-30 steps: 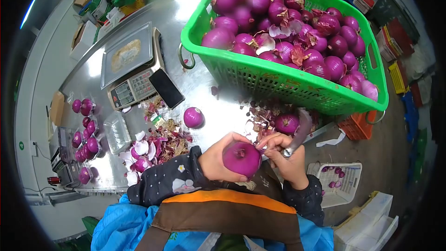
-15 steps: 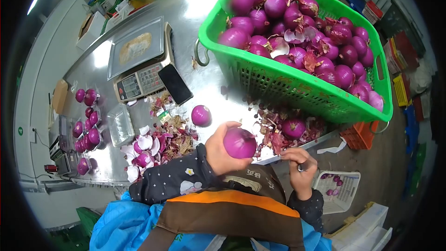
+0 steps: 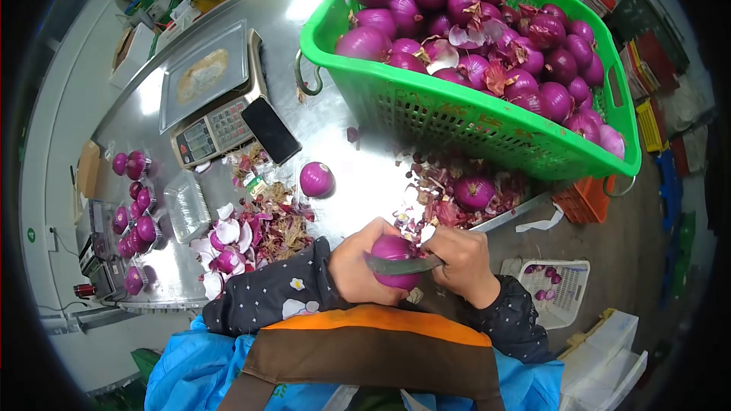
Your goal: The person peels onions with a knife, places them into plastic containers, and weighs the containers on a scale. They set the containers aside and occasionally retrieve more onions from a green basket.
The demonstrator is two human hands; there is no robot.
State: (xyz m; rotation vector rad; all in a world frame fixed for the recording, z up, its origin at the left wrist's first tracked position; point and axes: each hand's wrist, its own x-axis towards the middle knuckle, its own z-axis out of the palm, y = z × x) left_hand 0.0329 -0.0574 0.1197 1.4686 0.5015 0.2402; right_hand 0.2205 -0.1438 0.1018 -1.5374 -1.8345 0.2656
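Observation:
My left hand [image 3: 356, 265] is wrapped round a red onion [image 3: 393, 249] close in front of my apron. A knife [image 3: 402, 266] lies across the onion's near face, its handle gripped in my right hand [image 3: 462, 262]. Just beyond my hands, another red onion [image 3: 474, 192] sits among loose skins [image 3: 449, 209] at the table edge. One more whole onion [image 3: 316, 180] rests on the metal table to the left. Beside my left sleeve is a pile of peelings and root trimmings [image 3: 268, 222].
A green basket [image 3: 472, 114] heaped with red onions stands at the back right. On the left are a scale [image 3: 217, 125], a phone [image 3: 271, 131], a clear plastic tray [image 3: 187, 204] and packed onions [image 3: 137, 234]. A white crate [image 3: 563, 308] is on the floor to the right.
My right hand has come in from the right and laid the knife against the onion. The left hand still holds the onion, now slightly lower. The whole view has shifted a little.

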